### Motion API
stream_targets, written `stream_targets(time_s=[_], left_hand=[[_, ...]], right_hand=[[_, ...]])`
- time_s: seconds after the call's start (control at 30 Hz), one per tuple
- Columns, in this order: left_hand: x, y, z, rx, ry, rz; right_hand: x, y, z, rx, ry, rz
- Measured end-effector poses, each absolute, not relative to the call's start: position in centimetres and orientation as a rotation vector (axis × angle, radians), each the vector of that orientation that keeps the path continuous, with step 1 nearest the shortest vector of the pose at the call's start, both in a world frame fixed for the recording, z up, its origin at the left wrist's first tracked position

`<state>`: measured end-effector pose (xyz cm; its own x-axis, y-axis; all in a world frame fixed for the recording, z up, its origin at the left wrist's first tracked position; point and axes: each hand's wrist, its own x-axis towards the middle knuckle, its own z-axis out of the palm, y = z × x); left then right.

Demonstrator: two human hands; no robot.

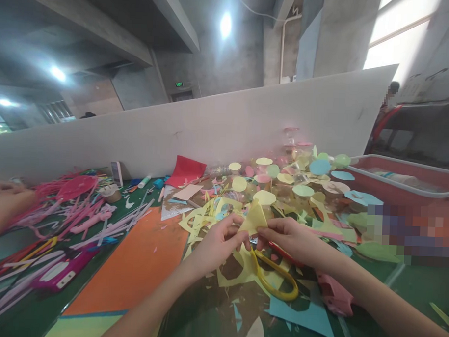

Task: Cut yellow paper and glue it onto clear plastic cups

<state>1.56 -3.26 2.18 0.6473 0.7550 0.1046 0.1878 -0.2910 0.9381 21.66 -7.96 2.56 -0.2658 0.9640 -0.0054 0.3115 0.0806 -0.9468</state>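
My left hand (218, 242) pinches a piece of pale yellow paper (252, 218) at its lower edge. My right hand (291, 239) closes on a pair of scissors (275, 281) where the blades meet the paper. A long yellow handle loop hangs below that hand, and a red part shows under it. The blades are mostly hidden by my fingers. Yellow paper scraps (235, 272) lie beneath both hands. At the far left, a co-worker's hand (9, 203) rests near a heap of pink strips (83, 212).
An orange card (133, 263) lies left of my hands, and a pink tool (334, 295) lies to the right. A pile of paper circles and plastic bottles (283, 175) rises ahead, before a white partition (174, 137). A red tray (393, 177) stands at the right.
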Motion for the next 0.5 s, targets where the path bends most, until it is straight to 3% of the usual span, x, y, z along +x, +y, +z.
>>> stream_targets(time_s=[0.5], left_hand=[[1.34,-3.09,1.92,1.832,0.773,0.649]], right_hand=[[21.52,-8.18,2.48,-1.308,-1.673,1.172]])
